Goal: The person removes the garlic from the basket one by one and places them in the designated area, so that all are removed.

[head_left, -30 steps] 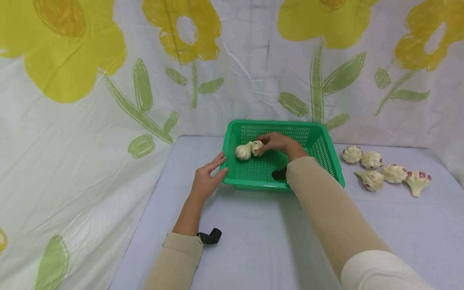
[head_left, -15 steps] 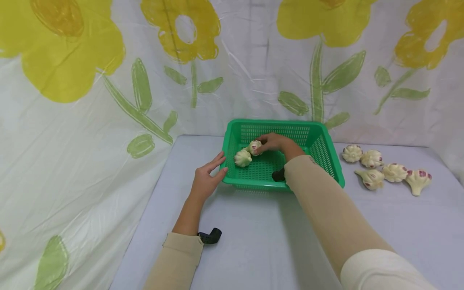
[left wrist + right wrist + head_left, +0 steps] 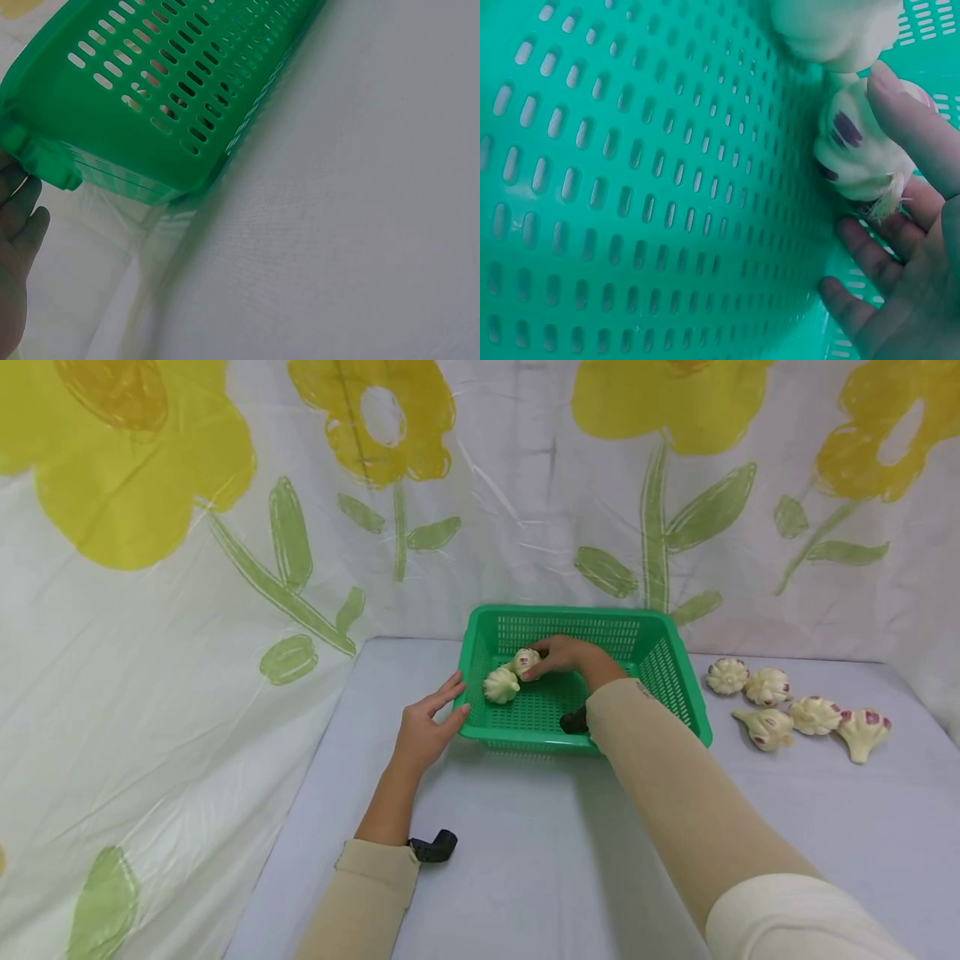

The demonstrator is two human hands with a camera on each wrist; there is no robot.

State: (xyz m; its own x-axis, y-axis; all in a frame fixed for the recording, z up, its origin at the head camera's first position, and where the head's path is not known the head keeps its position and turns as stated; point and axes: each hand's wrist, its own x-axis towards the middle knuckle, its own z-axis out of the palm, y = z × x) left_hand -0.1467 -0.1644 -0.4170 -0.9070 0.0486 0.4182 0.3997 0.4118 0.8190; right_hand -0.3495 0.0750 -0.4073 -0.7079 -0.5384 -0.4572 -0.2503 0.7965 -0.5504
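Inside a green plastic basket (image 3: 540, 740), my right hand (image 3: 572, 657) holds a purple-marked garlic bulb (image 3: 527, 662) near the left side. The right wrist view has the thumb lying over that bulb (image 3: 862, 146) and the other fingers spread below it. A paler garlic bulb (image 3: 501, 686) rests right beside it, toward the basket's front left. At the left rim my left hand (image 3: 423, 732) touches the basket with nearly straight fingers. In the left wrist view, these fingertips (image 3: 30, 191) lie at the corner of the basket's rim, beside its slotted wall (image 3: 127, 127).
Several garlic bulbs (image 3: 816, 716) lie grouped on the table to the basket's right. A pale cloth covers the table (image 3: 517, 860). Behind it hangs a white sheet (image 3: 517, 543) with painted yellow flowers. A black device (image 3: 433, 846) sits at the left wrist.
The paler bulb has turned and shifted toward the front of the basket. My right hand, with its garlic bulb, has moved slightly left. The left hand stays at the rim.
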